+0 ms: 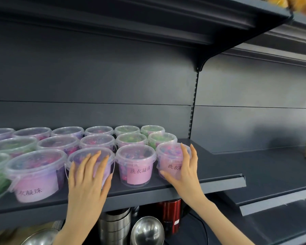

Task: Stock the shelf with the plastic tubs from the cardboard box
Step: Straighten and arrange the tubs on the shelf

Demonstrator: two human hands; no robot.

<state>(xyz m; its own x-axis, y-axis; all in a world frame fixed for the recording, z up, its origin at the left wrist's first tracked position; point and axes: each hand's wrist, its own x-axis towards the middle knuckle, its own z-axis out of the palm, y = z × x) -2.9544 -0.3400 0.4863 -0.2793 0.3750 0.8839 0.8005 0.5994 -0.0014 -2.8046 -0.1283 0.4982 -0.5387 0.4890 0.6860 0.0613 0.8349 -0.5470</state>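
Now left hand (88, 175) spread on upright middle tub (77, 155) — right hand (185, 172) grips end tub (170, 156), label (173, 167) forward.

Left grip (88, 175) flat on front tub (81, 152), right grip (183, 171) cupping end tub (168, 154), dark shelf (212, 167)

Clear glossy plastic tubs (135, 164), matt shelf (210, 175)

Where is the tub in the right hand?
In the head view, that tub sits at the right end of the front row on the shelf, right of the untouched pink-labelled tub.
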